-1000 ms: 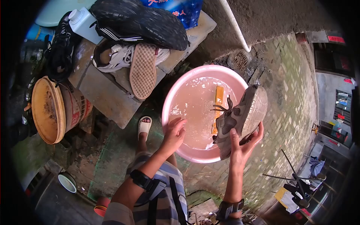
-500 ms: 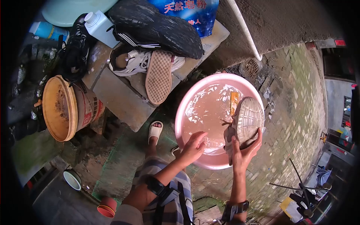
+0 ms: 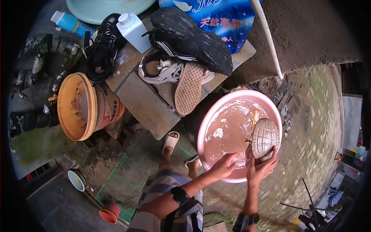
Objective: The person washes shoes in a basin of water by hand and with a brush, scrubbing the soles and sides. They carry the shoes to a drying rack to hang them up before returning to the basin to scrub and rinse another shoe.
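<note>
A wet, pale grey shoe is in my right hand, sole up, over the right side of a pink basin. My fingers and thumb grip its lower end, and dark laces stick out on its left. My left hand is over the basin's near rim, left of the shoe, with fingers loosely bent and apart and nothing seen in them. Cloudy brownish water with some suds fills the basin. Behind the shoe, a yellow-orange bar rests in the water; its lower part is hidden.
On a stone slab lie a black shoe, a light sneaker, a white bottle and a blue soap powder bag. A dirty bucket stands left. A white pipe runs down behind the basin.
The camera view has shifted, so the surroundings appear farther right and lower. My left hand is a little closer to the shoe. The shoe has tilted slightly in my right hand.
</note>
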`<state>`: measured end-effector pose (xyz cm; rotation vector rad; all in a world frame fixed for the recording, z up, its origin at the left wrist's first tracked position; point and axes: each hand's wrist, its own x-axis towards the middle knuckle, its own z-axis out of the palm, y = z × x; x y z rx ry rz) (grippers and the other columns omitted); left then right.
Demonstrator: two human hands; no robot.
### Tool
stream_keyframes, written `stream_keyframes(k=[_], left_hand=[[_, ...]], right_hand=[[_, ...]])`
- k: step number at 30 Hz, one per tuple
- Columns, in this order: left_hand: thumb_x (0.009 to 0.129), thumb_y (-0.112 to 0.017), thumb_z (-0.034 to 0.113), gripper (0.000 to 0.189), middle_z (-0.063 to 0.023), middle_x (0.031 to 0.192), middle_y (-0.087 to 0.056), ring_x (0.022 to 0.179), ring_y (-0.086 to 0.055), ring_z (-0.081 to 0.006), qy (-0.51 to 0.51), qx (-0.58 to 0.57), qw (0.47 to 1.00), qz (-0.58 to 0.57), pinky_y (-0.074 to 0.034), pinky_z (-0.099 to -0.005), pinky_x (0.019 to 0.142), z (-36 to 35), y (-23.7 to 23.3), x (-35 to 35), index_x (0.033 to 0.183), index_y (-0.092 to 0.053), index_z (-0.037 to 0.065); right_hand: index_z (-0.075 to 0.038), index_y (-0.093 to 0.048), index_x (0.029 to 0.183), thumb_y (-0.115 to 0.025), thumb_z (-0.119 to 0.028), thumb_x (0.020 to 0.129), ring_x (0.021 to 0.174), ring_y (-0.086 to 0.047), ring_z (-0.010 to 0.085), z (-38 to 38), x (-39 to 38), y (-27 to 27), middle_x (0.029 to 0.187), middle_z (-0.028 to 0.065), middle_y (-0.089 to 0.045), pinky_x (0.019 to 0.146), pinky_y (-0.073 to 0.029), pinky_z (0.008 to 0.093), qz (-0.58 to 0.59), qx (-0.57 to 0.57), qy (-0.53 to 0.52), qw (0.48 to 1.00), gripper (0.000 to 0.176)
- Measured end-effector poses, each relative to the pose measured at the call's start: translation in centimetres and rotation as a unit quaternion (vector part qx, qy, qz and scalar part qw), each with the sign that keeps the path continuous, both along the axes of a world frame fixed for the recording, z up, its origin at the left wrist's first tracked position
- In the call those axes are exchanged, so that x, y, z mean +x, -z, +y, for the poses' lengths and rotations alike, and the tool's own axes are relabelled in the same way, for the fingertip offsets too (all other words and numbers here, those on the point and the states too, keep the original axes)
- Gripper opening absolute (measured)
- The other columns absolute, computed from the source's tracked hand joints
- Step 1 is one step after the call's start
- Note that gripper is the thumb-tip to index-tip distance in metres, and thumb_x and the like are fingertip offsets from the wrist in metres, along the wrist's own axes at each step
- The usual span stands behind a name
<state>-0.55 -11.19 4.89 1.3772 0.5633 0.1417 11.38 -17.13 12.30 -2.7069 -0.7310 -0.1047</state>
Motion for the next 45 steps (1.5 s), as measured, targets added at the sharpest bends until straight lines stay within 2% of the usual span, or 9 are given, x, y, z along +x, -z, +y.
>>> stream_keyframes(k=[7,8,10,15,18,22,30,40,45], left_hand=[[0.087,-0.05,0.017,0.045,-0.017,0.122,-0.044,0.11,-0.048,-0.0282,0.005,-0.024,1.0,0.009,-0.041,-0.0335,0.09,0.2,-0.4,-0.8,0.128,-0.037,0.004],[0.087,-0.051,0.017,0.046,-0.0172,0.122,-0.044,0.11,-0.048,-0.0282,0.009,-0.019,1.0,-0.002,-0.04,-0.0336,0.091,0.8,-1.0,-0.8,0.129,-0.036,0.004],[0.085,-0.056,0.018,0.053,-0.0167,0.125,-0.042,0.112,-0.046,-0.0271,0.001,-0.048,0.999,-0.024,-0.038,-0.0339,0.095,1.3,-1.4,-0.8,0.131,-0.034,0.005],[0.079,-0.065,0.02,0.071,-0.0185,0.133,-0.025,0.127,-0.026,-0.0322,0.012,0.006,0.99,-0.143,-0.028,-0.0392,0.103,2.3,-3.7,0.2,0.137,-0.026,0.012],[0.073,-0.07,0.019,0.076,-0.0268,0.129,-0.024,0.124,-0.022,-0.0439,0.02,0.017,0.984,-0.178,-0.029,-0.0454,0.1,2.9,-6.1,0.6,0.135,-0.027,0.016],[0.07,-0.071,0.011,0.054,-0.0208,0.133,-0.024,0.123,-0.032,-0.0369,-0.013,0.079,0.985,-0.15,-0.036,-0.0398,0.097,5.1,-9.4,-1.0,0.117,-0.045,0.015],[0.068,-0.067,-0.003,0.023,-0.0227,0.131,-0.033,0.124,-0.036,-0.0356,-0.144,0.198,0.969,-0.017,-0.035,-0.0378,0.098,13.1,-15.1,-15.5,0.086,-0.055,0.003],[0.067,-0.06,-0.008,0.024,-0.0229,0.131,-0.035,0.117,-0.043,-0.0356,-0.367,0.339,0.856,0.134,-0.037,-0.0383,0.094,18.2,-13.4,-23.7,0.089,-0.054,0.0],[0.068,-0.059,-0.01,0.024,-0.0222,0.13,-0.036,0.116,-0.043,-0.0344,-0.405,0.354,0.831,0.144,-0.038,-0.0378,0.092,19.0,-11.0,-22.7,0.089,-0.053,-0.001]], right_hand=[[-0.009,-0.026,0.134,-0.075,-0.022,0.065,0.116,-0.035,0.0322,-0.3,0.5,0.3,0.127,0.0147,-0.038,0.095,-0.026,0.0469,0.032,0.013,0.0,0.999,0.085],[-0.01,-0.024,0.134,-0.072,-0.017,0.07,0.115,-0.037,0.0291,-1.0,0.9,0.8,0.126,0.0141,-0.038,0.095,-0.028,0.0434,0.136,0.156,0.032,0.978,0.081],[-0.009,-0.019,0.135,-0.062,-0.005,0.08,0.111,-0.04,0.0217,-1.2,1.0,0.0,0.124,0.0124,-0.039,0.093,-0.033,0.0328,0.313,0.31,0.126,0.889,0.071],[-0.004,-0.034,0.129,-0.048,-0.025,0.089,0.11,-0.049,0.0243,-3.2,2.1,-0.3,0.122,0.0112,-0.047,0.094,-0.04,0.0377,0.526,0.538,0.185,0.632,0.048],[-0.001,-0.042,0.123,-0.042,-0.035,0.09,0.098,-0.057,0.0285,-0.6,0.2,-2.1,0.111,0.0151,-0.056,0.086,-0.048,0.0405,0.533,0.575,0.198,0.589,0.047],[-0.007,-0.041,0.126,-0.046,-0.05,0.08,0.104,-0.054,0.0303,2.5,-2.5,-1.4,0.117,0.018,-0.052,0.089,-0.046,0.0426,0.602,0.632,0.099,0.478,0.063],[-0.001,-0.035,0.13,-0.06,-0.03,0.076,0.119,-0.041,0.0263,10.5,-7.0,-1.8,0.13,0.0142,-0.042,0.103,-0.027,0.0389,0.762,0.446,-0.021,0.468,0.066],[-0.004,-0.049,0.115,-0.051,0.001,0.084,0.081,-0.057,0.0131,24.0,-11.2,-3.7,0.111,0.009,-0.053,0.072,-0.047,0.0255,0.446,0.194,-0.29,0.825,0.032],[-0.003,-0.044,0.118,-0.056,-0.009,0.081,0.076,-0.06,0.0267,29.7,-13.7,-2.0,0.112,0.0139,-0.05,0.066,-0.05,0.0352,0.293,0.16,-0.367,0.868,0.04]])
